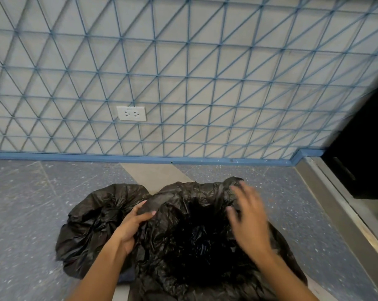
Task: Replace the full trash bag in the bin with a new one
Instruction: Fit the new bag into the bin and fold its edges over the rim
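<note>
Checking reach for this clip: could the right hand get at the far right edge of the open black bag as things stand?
Probably yes. The right hand, fingers spread and motion-blurred, is already over the open black bag near its far right edge, with nothing between them. The left hand grips the opposite side.

A white double socket (131, 113) sits on the blue-latticed wall (205, 72) above speckled floor (20, 203).

Single head-worn view, close, angled forward-down over floor (31, 203) toward wall (205, 72).
</note>
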### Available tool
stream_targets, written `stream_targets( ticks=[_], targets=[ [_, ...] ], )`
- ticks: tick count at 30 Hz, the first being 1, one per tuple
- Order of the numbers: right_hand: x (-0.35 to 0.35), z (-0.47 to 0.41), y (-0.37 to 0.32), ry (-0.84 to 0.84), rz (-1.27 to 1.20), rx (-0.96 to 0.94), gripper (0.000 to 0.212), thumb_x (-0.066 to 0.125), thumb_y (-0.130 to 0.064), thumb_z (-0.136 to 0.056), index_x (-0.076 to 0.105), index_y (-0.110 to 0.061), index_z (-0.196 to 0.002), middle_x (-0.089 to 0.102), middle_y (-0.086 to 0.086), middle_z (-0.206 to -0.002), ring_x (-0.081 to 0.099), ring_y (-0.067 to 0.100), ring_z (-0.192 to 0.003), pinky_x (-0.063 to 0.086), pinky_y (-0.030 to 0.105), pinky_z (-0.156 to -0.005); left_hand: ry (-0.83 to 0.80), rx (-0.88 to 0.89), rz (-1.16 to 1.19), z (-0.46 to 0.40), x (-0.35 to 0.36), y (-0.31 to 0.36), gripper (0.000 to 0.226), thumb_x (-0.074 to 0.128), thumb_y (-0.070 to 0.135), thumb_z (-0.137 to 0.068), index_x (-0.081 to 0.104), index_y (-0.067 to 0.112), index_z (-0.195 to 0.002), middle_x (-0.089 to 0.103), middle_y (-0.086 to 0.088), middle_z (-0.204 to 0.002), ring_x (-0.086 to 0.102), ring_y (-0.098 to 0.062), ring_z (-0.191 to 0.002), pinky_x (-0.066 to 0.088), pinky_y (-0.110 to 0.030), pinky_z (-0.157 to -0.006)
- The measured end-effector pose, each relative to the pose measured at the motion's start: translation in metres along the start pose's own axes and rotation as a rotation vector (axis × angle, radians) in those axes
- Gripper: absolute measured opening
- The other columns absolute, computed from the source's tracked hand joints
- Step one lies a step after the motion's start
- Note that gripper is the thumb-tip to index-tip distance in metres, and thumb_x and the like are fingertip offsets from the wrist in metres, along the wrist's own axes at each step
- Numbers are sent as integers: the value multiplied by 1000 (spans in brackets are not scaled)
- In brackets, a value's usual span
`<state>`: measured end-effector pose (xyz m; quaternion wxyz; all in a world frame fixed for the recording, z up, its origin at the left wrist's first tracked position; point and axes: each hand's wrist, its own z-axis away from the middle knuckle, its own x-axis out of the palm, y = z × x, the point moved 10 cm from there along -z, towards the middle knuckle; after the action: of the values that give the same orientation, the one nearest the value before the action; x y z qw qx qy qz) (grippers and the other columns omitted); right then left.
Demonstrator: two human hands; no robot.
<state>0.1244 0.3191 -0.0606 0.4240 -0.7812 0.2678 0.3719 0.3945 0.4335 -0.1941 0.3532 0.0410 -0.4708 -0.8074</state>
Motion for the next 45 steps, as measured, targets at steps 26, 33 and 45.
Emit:
stream_targets(
  ticks=[26, 33, 45],
  targets=[
    [224, 91, -23, -1193, 569, -683, 71, 51, -35, -91, 12, -24, -150, -18, 5, -157, -10, 33, -145, 13, 63, -110, 38, -101, -404, -15, -7, -27, 35, 56, 21, -93, 59, 1, -121, 63, -5, -111, 58, -21, -108, 44, -25, -81],
    [121, 63, -97, -373, 254, -1033, 25, 54, -41, -78, 61, -33, -101, 61, -9, -116, 54, 15, -114, 45, 33, -99, -226, 368, -478, -4, 51, 51, 59, 72, 9, -79, 49, 29, -129, 50, 14, -122, 47, -3, -113, 37, -16, -91],
    [208, 90, -35, -1192, 549, -685, 53, 49, -26, -93, 35, -15, -143, 18, 14, -155, 14, 33, -144, 22, 63, -106, 252, 111, -638, -55, 13, 16, 45, 59, 43, -88, 68, 3, -106, 67, -9, -105, 61, -28, -106, 45, -30, -88]
  ],
)
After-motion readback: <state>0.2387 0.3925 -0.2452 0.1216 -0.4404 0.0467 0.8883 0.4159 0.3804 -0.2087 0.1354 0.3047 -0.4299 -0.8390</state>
